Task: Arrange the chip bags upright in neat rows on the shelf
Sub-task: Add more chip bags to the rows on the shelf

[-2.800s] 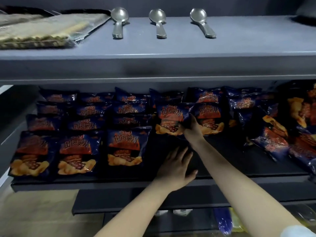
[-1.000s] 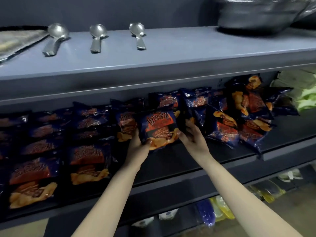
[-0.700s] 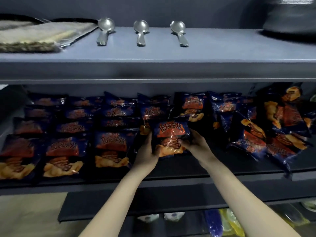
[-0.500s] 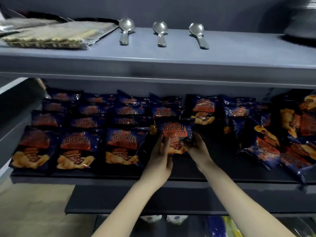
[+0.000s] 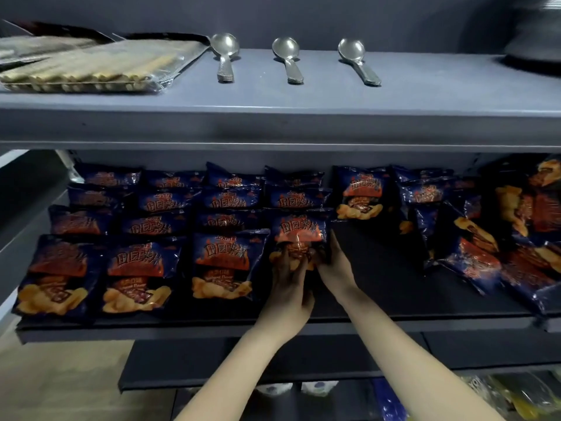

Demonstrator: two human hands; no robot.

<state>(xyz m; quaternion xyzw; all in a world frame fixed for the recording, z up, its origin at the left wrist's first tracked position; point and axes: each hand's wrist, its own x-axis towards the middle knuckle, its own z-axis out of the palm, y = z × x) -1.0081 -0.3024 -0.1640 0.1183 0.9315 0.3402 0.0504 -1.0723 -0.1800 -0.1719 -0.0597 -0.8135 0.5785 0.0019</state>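
Dark blue and orange chip bags stand in rows on the black middle shelf point(image 5: 379, 287). One chip bag point(image 5: 299, 235) is upright in the fourth column, just right of the front-row bag point(image 5: 226, 262). My left hand point(image 5: 288, 287) covers its lower front. My right hand point(image 5: 337, 268) presses its right side. Both hands grip this bag. A single upright bag point(image 5: 361, 192) stands further back to the right. A loose heap of bags point(image 5: 498, 244) leans and lies at the right end.
The grey upper shelf point(image 5: 303, 123) overhangs the bags and carries three metal spoons point(image 5: 288, 60), a wrapped flat pack point(image 5: 91, 66) at left and a dark pan point(image 5: 534, 53) at right. Lower shelves hold more packets.
The bag, held in both hands out in front of the rows, has moved left and back into the fourth column. My view has swung left.
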